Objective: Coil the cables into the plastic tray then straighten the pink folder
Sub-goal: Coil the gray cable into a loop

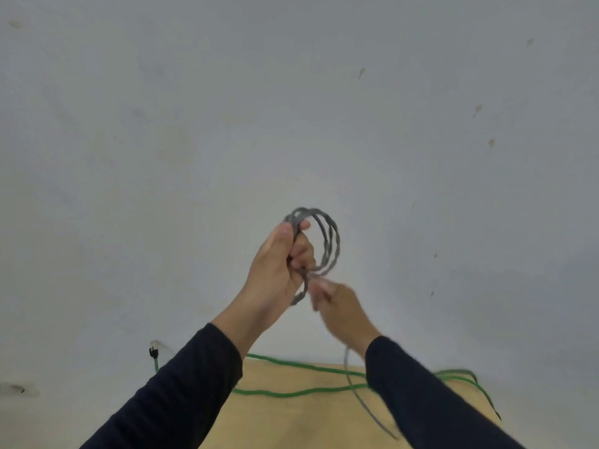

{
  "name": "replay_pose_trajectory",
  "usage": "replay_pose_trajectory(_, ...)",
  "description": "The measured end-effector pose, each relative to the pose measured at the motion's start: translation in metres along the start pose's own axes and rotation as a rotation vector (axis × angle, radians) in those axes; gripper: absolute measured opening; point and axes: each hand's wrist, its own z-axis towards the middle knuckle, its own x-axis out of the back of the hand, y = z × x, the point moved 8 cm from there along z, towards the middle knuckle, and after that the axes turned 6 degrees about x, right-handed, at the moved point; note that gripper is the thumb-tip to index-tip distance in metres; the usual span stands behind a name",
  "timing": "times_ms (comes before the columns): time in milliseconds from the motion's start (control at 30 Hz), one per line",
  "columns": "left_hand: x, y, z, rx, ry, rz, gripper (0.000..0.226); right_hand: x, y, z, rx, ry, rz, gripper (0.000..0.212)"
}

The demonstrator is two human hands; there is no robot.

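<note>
Left grip: the left hand (pixel 275 270) is raised before a pale wall, fingers curled tight round one side of the grey cable (pixel 319 241), holding several stacked loops.
Right grip: the right hand (pixel 340 309), just below and right of the coil, is blurred; it seems to pinch the free run of the grey cable, though the fingers cannot be read clearly.
Tail: from the coil the loose grey length drops past the right sleeve to the desk (pixel 291 416).
Green cable: the green cable (pixel 291 393) lies uncoiled on the desk below the coil, its plug end (pixel 152 351) hanging off the far left edge.
Out of view: neither tray nor pink folder shows.
Doing it well: each new turn should likely match the held loops in size; feeding the tail with a slight twist would keep it from kinking, and it may snag where it crosses the green cable.
</note>
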Motion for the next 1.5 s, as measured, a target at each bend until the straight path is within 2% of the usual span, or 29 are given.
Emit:
replay_pose_trajectory(33, 0.003, 0.005, 0.007, -0.028, 0.046, -0.035, 0.033, -0.017, -0.002, -0.009, 0.004, -0.053, -0.041, 0.024)
replay_pose_trajectory(100, 0.014, 0.012, 0.019, -0.070, 0.148, -0.044, 0.031, -0.047, -0.007, -0.026, -0.009, -0.183, -0.042, 0.030)
replay_pose_trajectory(200, 0.033, 0.009, 0.026, -0.075, 0.266, 0.047, 0.030, -0.081, -0.026, -0.047, 0.014, -0.411, -0.069, 0.036)
replay_pose_trajectory(233, 0.038, 0.006, 0.026, -0.068, 0.288, 0.098, 0.030, -0.084, -0.031, -0.049, 0.032, -0.431, -0.070, 0.035)
replay_pose_trajectory(300, 0.048, 0.001, 0.023, -0.067, 0.317, 0.274, 0.028, -0.074, -0.041, -0.042, 0.075, -0.352, -0.048, 0.031)
replay_pose_trajectory(400, 0.058, -0.003, 0.011, -0.079, 0.302, 0.700, 0.024, -0.025, -0.045, -0.022, 0.146, -0.133, -0.117, 0.022)
replay_pose_trajectory(467, 0.064, -0.012, 0.001, -0.060, 0.251, 0.811, 0.024, 0.005, -0.048, -0.013, 0.162, -0.091, -0.167, 0.020)
replay_pose_trajectory(600, 0.059, -0.029, -0.010, -0.014, 0.197, 0.772, 0.027, 0.025, -0.064, -0.004, 0.206, -0.160, -0.194, 0.019)
replay_pose_trajectory(800, 0.040, -0.042, -0.014, 0.081, 0.068, 0.749, 0.028, 0.040, -0.074, 0.006, 0.227, -0.116, -0.152, 0.021)
replay_pose_trajectory(900, 0.033, -0.045, -0.016, 0.109, 0.009, 0.752, 0.029, 0.047, -0.071, 0.009, 0.231, -0.074, -0.123, 0.015)
replay_pose_trajectory(1000, 0.027, -0.050, -0.019, 0.165, -0.051, 0.617, 0.027, 0.056, -0.065, 0.011, 0.251, 0.006, -0.108, 0.008)
replay_pose_trajectory(1067, 0.026, -0.050, -0.018, 0.178, -0.070, 0.562, 0.026, 0.057, -0.059, 0.011, 0.238, 0.019, -0.086, 0.021)
replay_pose_trajectory(1167, 0.026, -0.046, -0.017, 0.195, -0.095, 0.544, 0.025, 0.045, -0.056, 0.007, 0.206, -0.108, -0.097, 0.034)
replay_pose_trajectory(1233, 0.026, -0.042, -0.017, 0.178, -0.107, 0.585, 0.028, 0.042, -0.054, 0.007, 0.187, -0.140, -0.037, 0.027)
replay_pose_trajectory(1333, 0.025, -0.038, -0.016, 0.100, -0.035, 0.627, 0.034, 0.045, -0.054, 0.009, 0.192, -0.064, -0.006, 0.017)
replay_pose_trajectory(1433, 0.026, -0.036, -0.017, -0.047, 0.045, 0.748, 0.028, 0.045, -0.052, 0.012, 0.180, 0.007, -0.004, 0.017)
replay_pose_trajectory(1500, 0.029, -0.032, -0.017, -0.135, 0.108, 0.805, 0.027, 0.043, -0.051, 0.013, 0.169, -0.011, 0.028, 0.018)
